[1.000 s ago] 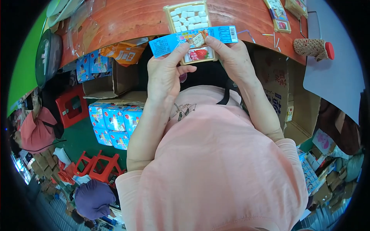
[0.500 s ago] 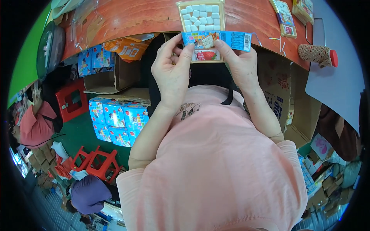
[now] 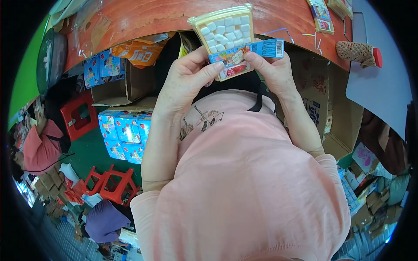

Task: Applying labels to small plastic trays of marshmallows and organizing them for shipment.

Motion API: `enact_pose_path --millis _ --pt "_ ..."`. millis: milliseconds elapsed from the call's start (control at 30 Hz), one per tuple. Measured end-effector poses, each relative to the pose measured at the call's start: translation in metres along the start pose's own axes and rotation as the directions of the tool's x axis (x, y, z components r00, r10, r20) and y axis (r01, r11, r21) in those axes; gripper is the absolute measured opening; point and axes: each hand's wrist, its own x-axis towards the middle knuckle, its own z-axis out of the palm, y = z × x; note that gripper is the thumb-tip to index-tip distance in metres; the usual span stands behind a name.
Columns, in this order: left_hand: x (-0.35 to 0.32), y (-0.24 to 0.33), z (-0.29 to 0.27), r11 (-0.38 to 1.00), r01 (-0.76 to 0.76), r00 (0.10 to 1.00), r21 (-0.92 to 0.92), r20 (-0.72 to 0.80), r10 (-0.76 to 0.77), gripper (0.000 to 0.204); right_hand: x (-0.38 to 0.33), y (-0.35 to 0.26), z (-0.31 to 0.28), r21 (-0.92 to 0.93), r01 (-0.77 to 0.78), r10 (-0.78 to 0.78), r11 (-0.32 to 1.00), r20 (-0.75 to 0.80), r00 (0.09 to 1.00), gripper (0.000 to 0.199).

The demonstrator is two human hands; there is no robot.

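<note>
Over the table's near edge, both hands hold a shallow pale-yellow tray [image 3: 195, 20] filled with small white blocks [image 3: 224, 31]. It is tilted, its lower end toward me. A blue printed card strip [image 3: 271, 48] lies across the tray's lower part, its right end sticking out past the side. Below the strip shows a panel with a red fruit picture [image 3: 234, 71]. My left hand [image 3: 189, 78] is closed on the lower left corner, thumb on top and fingers partly hidden underneath. My right hand [image 3: 273, 74] pinches strip and tray at the right, its thumb on the strip.
On the reddish wooden table [image 3: 148, 17] lie thin coloured sticks [image 3: 318, 43] and small packs [image 3: 321, 17]. A knitted-covered bottle [image 3: 357, 52] with a red cap stands right. Blue boxes [image 3: 126, 130] and red stools [image 3: 117, 185] are at left; a carton [image 3: 344, 117] is right. Other people are behind.
The tray has come nearer to me and turned, its far end now leaning left. My left hand has moved left and slightly down with it; the strip still juts out at the right.
</note>
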Motion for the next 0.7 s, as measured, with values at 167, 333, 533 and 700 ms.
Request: enact_pose_path --millis 167,333,533,700 --pt "0.000 -0.001 0.010 0.998 -0.066 0.997 -0.002 0.039 0.066 0.036 0.000 0.013 -0.004 0.037 0.000 0.000 0.999 0.000 1.000 0.034" --pt "0.000 -0.016 0.017 0.987 -0.003 1.000 -0.160 0.023 0.007 0.034 -0.002 0.013 0.002 0.025 -0.018 0.017 1.000 0.021 1.000 0.030" --pt "-0.007 0.003 0.026 0.976 -0.154 0.987 -0.157 0.030 0.160 0.058 -0.006 0.002 0.004 0.087 0.085 -0.087 0.993 0.021 0.996 0.029" --pt "-0.013 -0.007 0.012 0.892 -0.437 0.893 0.115 -0.067 0.446 0.061 -0.010 -0.002 0.002 -0.064 0.345 -0.338 0.936 0.103 0.936 0.026"
